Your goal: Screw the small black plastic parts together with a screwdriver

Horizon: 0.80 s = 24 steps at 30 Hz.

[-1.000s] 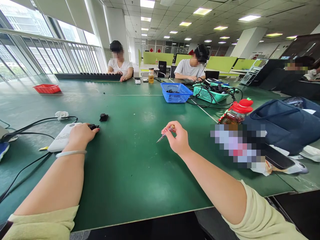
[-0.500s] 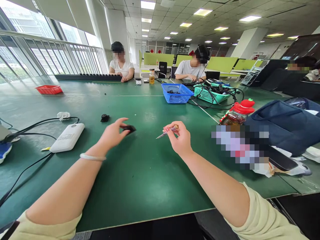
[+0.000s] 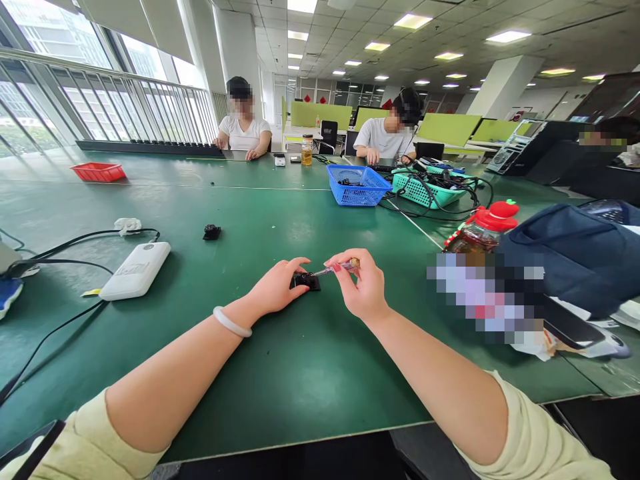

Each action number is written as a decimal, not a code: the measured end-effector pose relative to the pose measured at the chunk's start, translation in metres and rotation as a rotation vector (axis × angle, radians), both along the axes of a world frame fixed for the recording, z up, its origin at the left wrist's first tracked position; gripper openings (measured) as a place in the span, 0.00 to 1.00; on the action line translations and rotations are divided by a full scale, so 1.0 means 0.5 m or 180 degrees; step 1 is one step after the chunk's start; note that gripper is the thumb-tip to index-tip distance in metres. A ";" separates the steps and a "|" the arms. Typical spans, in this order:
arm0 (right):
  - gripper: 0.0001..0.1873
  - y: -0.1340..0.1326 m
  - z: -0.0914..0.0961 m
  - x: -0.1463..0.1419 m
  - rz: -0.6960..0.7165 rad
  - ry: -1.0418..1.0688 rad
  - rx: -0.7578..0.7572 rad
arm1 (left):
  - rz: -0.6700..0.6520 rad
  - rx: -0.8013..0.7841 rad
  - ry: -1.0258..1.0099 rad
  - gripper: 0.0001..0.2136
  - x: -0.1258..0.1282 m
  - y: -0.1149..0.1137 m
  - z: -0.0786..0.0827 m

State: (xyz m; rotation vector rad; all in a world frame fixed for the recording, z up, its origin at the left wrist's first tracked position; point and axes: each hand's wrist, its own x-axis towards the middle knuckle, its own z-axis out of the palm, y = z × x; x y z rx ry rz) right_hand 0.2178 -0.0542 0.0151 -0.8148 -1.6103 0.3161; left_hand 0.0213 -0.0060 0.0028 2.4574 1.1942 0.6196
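Observation:
My left hand is closed on a small black plastic part, thumb and fingers pressing its left side as it rests on the green tabletop. Its exact kind is too small to make out. In my right hand is a slim screwdriver with a translucent handle, pinched between thumb and fingers. The tip points left and meets or hovers just over the black part; I cannot tell if they touch. Farther up and left lies another small black part, apart from both hands.
A white power bank with black cables lies left. Blue and green baskets with cables stand beyond my hands; a red tray is far left. A red-lidded bottle and navy bag are right. Two people sit opposite.
My left hand has moved right with the black part and set it on the table beneath the screwdriver tip. My right hand has stayed nearly in place, still holding the screwdriver.

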 end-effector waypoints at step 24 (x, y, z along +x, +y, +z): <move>0.08 -0.017 0.011 -0.006 0.0225 -0.1083 0.0753 | 0.0006 0.0086 0.0140 0.14 -0.003 0.000 0.006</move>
